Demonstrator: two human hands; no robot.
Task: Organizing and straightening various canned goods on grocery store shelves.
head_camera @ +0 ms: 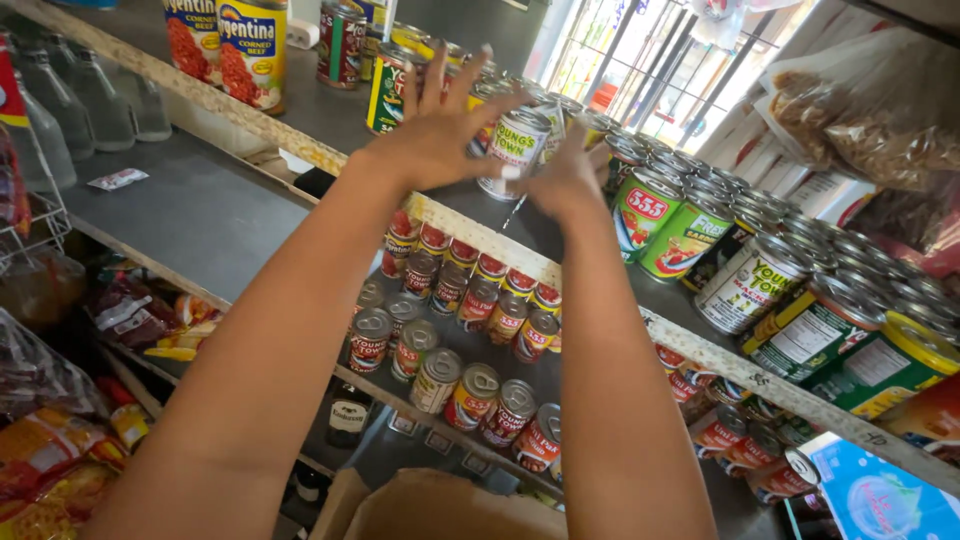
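On the top shelf [330, 150], right at the front edge, both hands are reaching up around one white can [515, 150] with a silver lid. The left hand [435, 125] is sitting on the can's left side with fingers fanned out wide, only the fingertips getting near the can, so it's more open than gripping. The right hand [568, 180] is cupping the can's right side and bottom, fingers curled against it, looking like it's doing the actual holding. The can is tilting a bit and seems to be just above the shelf board, though I can't tell if it's touching.

Right of the can, a long row of green and red cans [665, 225] is running along the same shelf toward the window. Left of the can, two big yellow tins [235, 45] are standing further back. Below the can, small red cans [470, 290] are lining the lower shelves, and a cardboard box [440, 515] is sitting way down beneath them.
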